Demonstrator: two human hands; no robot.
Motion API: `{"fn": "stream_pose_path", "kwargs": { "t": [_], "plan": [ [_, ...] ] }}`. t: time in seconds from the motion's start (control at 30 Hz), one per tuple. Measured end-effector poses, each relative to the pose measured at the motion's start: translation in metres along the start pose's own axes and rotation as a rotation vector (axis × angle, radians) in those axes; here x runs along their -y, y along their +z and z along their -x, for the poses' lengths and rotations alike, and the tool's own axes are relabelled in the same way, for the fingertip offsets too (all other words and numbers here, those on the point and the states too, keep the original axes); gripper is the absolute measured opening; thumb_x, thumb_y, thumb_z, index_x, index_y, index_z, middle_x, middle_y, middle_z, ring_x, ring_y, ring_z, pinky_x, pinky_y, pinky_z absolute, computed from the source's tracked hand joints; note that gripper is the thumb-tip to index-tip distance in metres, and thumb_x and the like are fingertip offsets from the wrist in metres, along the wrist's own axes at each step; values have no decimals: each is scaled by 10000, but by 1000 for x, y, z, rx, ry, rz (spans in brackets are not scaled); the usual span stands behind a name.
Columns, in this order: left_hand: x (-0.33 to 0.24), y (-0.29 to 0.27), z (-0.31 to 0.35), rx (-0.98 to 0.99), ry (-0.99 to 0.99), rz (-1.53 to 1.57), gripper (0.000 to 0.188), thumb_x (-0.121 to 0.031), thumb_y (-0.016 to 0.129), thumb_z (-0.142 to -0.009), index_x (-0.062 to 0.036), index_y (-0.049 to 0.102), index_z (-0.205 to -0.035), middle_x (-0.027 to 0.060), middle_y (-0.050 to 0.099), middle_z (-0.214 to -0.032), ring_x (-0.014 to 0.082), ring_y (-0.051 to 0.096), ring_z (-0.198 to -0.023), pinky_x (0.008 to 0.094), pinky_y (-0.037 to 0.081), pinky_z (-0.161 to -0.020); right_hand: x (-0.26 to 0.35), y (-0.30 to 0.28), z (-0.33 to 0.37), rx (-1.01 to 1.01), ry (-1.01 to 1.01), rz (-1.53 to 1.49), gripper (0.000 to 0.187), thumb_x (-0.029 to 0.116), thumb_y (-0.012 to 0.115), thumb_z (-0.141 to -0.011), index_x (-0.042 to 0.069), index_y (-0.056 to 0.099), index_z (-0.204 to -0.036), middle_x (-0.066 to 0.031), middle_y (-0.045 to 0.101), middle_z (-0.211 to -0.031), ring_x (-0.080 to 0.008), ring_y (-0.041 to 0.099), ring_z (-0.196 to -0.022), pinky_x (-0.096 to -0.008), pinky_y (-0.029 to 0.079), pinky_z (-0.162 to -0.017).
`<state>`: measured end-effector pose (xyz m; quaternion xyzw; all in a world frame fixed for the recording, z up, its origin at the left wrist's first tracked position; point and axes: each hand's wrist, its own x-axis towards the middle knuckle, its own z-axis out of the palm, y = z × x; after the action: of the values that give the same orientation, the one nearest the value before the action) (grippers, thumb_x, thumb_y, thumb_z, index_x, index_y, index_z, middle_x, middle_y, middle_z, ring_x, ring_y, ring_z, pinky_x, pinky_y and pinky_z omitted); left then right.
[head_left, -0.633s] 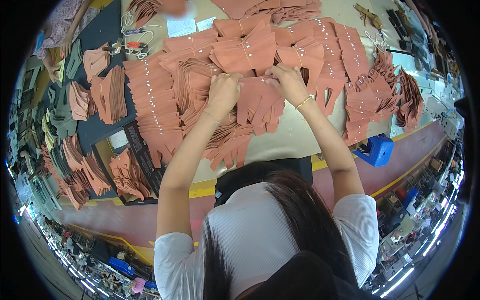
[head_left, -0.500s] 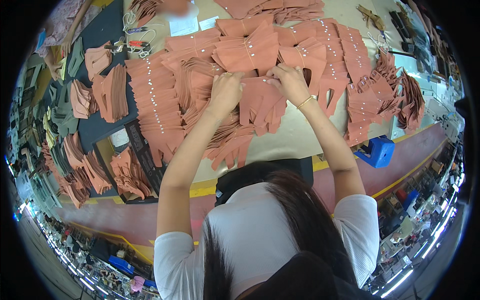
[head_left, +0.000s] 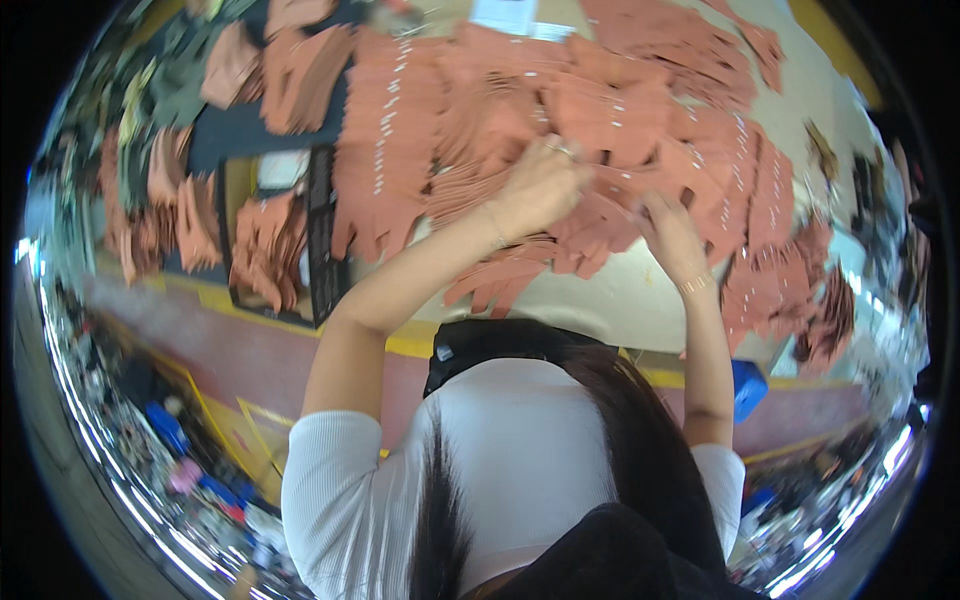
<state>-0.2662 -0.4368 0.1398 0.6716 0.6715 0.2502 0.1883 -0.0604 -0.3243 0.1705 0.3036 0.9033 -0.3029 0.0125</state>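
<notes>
Both my hands are over a work table covered with reddish-brown cut leather-like pieces. My left hand [head_left: 550,183] is closed, with its fingertips pinching the upper left side of a brown cut piece [head_left: 600,220]. At the right edge of that piece, my right hand [head_left: 670,232] has its fingers bent and drawn together on it; motion blurs the exact grip. The piece has strip-like lower ends and lies over other cut pieces. Behind my hands is a stack of broad brown pieces [head_left: 610,110] with small white labels. Fanned brown pieces [head_left: 470,195] lie beside my left wrist.
A row of labelled brown pieces [head_left: 390,140] lies to the left. Beyond it, a black open box [head_left: 322,235] holds more brown pieces. White papers [head_left: 505,14] lie at the far side. A blue plastic stool [head_left: 748,388] stands below the table's right edge.
The view has turned, so the table appears shifted right and tilted. My hands now sit at different heights, the right one lower, around the same brown piece.
</notes>
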Motion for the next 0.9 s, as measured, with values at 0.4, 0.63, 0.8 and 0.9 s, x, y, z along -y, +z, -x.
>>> {"fn": "stream_pose_path", "kwargs": {
  "t": [0.4, 0.63, 0.8, 0.9],
  "plan": [
    [19, -112, 210, 22, -718, 786, 177, -147, 719, -832, -25, 656, -944, 14, 679, -881, 114, 627, -772, 273, 509, -717, 145, 61, -5, 505, -276, -511, 148, 185, 682, -833, 41, 666, -866, -129, 679, -808, -311, 659, -765, -375, 511, -696],
    [125, -95, 252, -37, -676, -289, 123, -53, 636, -760, -42, 636, -883, 176, 669, -846, 301, 668, -858, 391, 529, -714, 202, 240, -98, 383, -281, -282, 156, 192, 656, -850, 48, 678, -906, -193, 683, -832, -372, 665, -818, -446, 515, -757],
    [157, -83, 235, 67, -618, -556, 105, -57, 575, -779, -53, 620, -873, 158, 662, -876, 318, 681, -813, 407, 549, -688, 201, 265, -130, 329, -120, -76, 180, 247, 673, -840, 75, 691, -889, -197, 686, -830, -373, 668, -819, -464, 516, -769],
    [162, -82, 223, 104, -694, -517, 117, -51, 548, -806, -42, 627, -891, 166, 665, -911, 335, 689, -772, 415, 555, -654, 201, 266, -134, 303, -137, -40, 190, 270, 676, -838, 86, 690, -883, -195, 689, -836, -368, 669, -833, -465, 513, -782]
  ]
}}
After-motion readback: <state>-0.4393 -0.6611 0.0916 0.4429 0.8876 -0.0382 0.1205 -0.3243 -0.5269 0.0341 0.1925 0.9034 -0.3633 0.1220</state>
